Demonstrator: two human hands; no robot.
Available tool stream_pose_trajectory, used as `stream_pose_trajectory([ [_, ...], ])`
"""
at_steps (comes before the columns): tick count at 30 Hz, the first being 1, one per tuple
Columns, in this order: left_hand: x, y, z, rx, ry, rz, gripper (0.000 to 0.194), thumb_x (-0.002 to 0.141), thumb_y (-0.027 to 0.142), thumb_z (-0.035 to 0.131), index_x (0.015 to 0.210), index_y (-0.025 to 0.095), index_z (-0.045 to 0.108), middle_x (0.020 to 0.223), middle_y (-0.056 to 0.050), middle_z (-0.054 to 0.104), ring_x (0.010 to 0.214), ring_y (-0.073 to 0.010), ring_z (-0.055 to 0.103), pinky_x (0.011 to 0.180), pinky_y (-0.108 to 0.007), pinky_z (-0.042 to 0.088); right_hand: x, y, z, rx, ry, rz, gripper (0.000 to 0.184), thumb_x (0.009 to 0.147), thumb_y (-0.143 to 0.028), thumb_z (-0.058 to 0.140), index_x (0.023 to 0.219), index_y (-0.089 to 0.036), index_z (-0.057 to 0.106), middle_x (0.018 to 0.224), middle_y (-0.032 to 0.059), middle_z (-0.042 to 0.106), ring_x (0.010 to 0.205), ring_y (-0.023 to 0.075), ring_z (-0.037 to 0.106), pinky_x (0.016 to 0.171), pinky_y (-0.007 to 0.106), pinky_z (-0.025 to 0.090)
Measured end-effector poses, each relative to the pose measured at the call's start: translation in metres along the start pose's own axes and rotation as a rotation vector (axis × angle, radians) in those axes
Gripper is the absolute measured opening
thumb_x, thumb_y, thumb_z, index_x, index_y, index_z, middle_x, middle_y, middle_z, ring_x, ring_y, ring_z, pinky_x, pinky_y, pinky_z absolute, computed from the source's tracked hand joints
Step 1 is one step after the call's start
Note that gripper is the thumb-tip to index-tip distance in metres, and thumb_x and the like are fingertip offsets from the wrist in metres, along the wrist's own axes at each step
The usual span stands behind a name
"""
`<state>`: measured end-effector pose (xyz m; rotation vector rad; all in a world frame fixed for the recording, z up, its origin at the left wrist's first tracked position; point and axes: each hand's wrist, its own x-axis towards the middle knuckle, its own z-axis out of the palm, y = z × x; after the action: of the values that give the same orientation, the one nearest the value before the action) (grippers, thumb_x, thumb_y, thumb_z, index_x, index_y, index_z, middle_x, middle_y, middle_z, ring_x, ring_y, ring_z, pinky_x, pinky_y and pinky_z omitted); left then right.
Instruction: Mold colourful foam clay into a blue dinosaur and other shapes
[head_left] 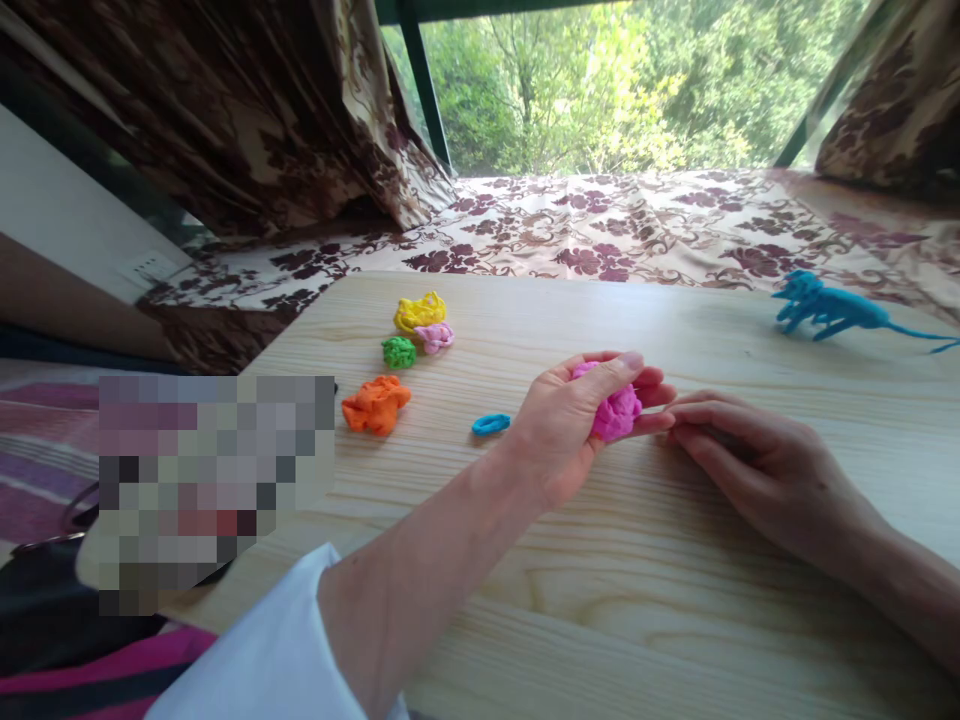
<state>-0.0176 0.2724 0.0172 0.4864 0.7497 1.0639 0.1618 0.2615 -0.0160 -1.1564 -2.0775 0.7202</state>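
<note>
My left hand (574, 420) is closed around a bright pink lump of modelling clay (618, 412), with the thumb across its top and the fingers beneath. Just to the right, my right hand (757, 450) has its thumb and fingers pressed together in a pinch, touching the left fingertips. Anything inside that pinch is hidden or too small to make out. Close to my left wrist, a small blue clay ring (491, 425) lies flat on the wooden table (600, 610).
To the left sit lumps of orange clay (376, 405), green clay (399, 351), yellow clay (418, 313) and pale pink clay (435, 338). A blue long-tailed animal figure (836, 307) stands at the far right. Behind the table lies a floral cloth (592, 225) below a window.
</note>
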Motion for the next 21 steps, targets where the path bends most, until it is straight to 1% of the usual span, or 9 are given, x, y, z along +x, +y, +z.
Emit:
stream_pose_trajectory([
  [3, 0.0012, 0.001, -0.0012, 0.028, 0.011, 0.043, 0.015, 0.074, 0.024, 0.064, 0.068, 0.015, 0.054, 0.062, 0.002, 0.056, 0.055, -0.0088, 0.058, 0.047, -0.018, 0.044, 0.0004, -0.0003, -0.0009, -0.026, -0.002, 0.003, 0.018, 0.083, -0.016, 0.05, 0.093, -0.024, 0.062, 0.097, 0.0017, 0.062, 0.088, 0.0166, 0.059, 0.077, 0.028, 0.045],
  [6, 0.0006, 0.0054, -0.0017, 0.034, -0.008, 0.034, 0.031, 0.078, 0.037, 0.057, 0.058, 0.016, 0.046, 0.052, 0.004, 0.047, 0.042, -0.0067, 0.048, 0.035, -0.016, 0.03, 0.0013, -0.0017, -0.0019, -0.024, -0.007, 0.004, 0.017, 0.083, -0.016, 0.049, 0.092, -0.023, 0.062, 0.095, 0.0017, 0.062, 0.085, 0.0162, 0.059, 0.075, 0.028, 0.046],
  [9, -0.0023, 0.0092, -0.0003, 0.04, -0.025, 0.013, 0.039, 0.081, 0.041, 0.049, 0.052, 0.018, 0.037, 0.044, 0.006, 0.039, 0.032, -0.0058, 0.037, 0.03, -0.017, 0.02, 0.0016, -0.0026, -0.0019, -0.014, -0.014, 0.013, 0.017, 0.084, -0.016, 0.049, 0.091, -0.022, 0.062, 0.094, 0.0017, 0.061, 0.085, 0.0158, 0.058, 0.075, 0.027, 0.046],
  [13, -0.0049, 0.0069, 0.0017, 0.076, -0.041, 0.011, 0.042, 0.084, 0.04, 0.043, 0.049, 0.019, 0.032, 0.038, 0.007, 0.031, 0.027, -0.0045, 0.026, 0.03, -0.018, 0.013, 0.0019, -0.0014, -0.0008, 0.003, -0.03, 0.029, 0.016, 0.084, -0.016, 0.049, 0.092, -0.022, 0.061, 0.095, 0.0022, 0.06, 0.087, 0.0163, 0.057, 0.075, 0.028, 0.045],
  [16, -0.0028, 0.0023, 0.0007, 0.104, -0.064, -0.032, 0.04, 0.082, 0.045, 0.045, 0.053, 0.018, 0.039, 0.04, 0.006, 0.036, 0.029, -0.0052, 0.03, 0.03, -0.018, 0.016, 0.0032, -0.0011, -0.0005, 0.026, -0.043, 0.023, 0.016, 0.084, -0.015, 0.048, 0.092, -0.021, 0.06, 0.095, 0.0031, 0.06, 0.088, 0.0168, 0.056, 0.076, 0.028, 0.045],
  [18, -0.0005, 0.0007, 0.0006, 0.077, -0.047, -0.038, 0.034, 0.08, 0.047, 0.048, 0.065, 0.017, 0.049, 0.049, 0.003, 0.048, 0.037, -0.008, 0.043, 0.034, -0.018, 0.028, 0.004, -0.002, -0.0009, 0.036, -0.044, 0.015, 0.017, 0.084, -0.014, 0.047, 0.092, -0.021, 0.059, 0.095, 0.0039, 0.059, 0.088, 0.0173, 0.056, 0.076, 0.029, 0.045],
  [19, 0.0004, 0.0004, 0.001, 0.047, -0.05, -0.039, 0.031, 0.081, 0.045, 0.047, 0.076, 0.016, 0.053, 0.058, -0.001, 0.055, 0.047, -0.0117, 0.053, 0.04, -0.02, 0.036, 0.0043, -0.0026, -0.0011, 0.037, -0.044, 0.013, 0.017, 0.083, -0.013, 0.046, 0.091, -0.021, 0.059, 0.094, 0.0042, 0.059, 0.088, 0.0175, 0.056, 0.076, 0.029, 0.045],
  [20, 0.0012, 0.0004, 0.0018, 0.012, -0.08, -0.054, 0.029, 0.083, 0.042, 0.044, 0.085, 0.015, 0.055, 0.067, -0.004, 0.059, 0.057, -0.015, 0.058, 0.046, -0.024, 0.042, 0.0045, -0.003, -0.001, 0.037, -0.047, 0.009, 0.017, 0.083, -0.013, 0.045, 0.09, -0.021, 0.059, 0.092, 0.0042, 0.06, 0.087, 0.0175, 0.056, 0.076, 0.03, 0.045],
  [21, 0.0017, 0.0006, 0.0026, -0.023, -0.082, -0.049, 0.026, 0.084, 0.036, 0.043, 0.091, 0.015, 0.055, 0.073, -0.006, 0.061, 0.063, -0.0158, 0.059, 0.053, -0.026, 0.046, 0.0046, -0.0033, -0.0008, 0.035, -0.048, 0.004, 0.017, 0.083, -0.012, 0.045, 0.089, -0.021, 0.059, 0.091, 0.0041, 0.06, 0.087, 0.0175, 0.056, 0.076, 0.03, 0.045],
])
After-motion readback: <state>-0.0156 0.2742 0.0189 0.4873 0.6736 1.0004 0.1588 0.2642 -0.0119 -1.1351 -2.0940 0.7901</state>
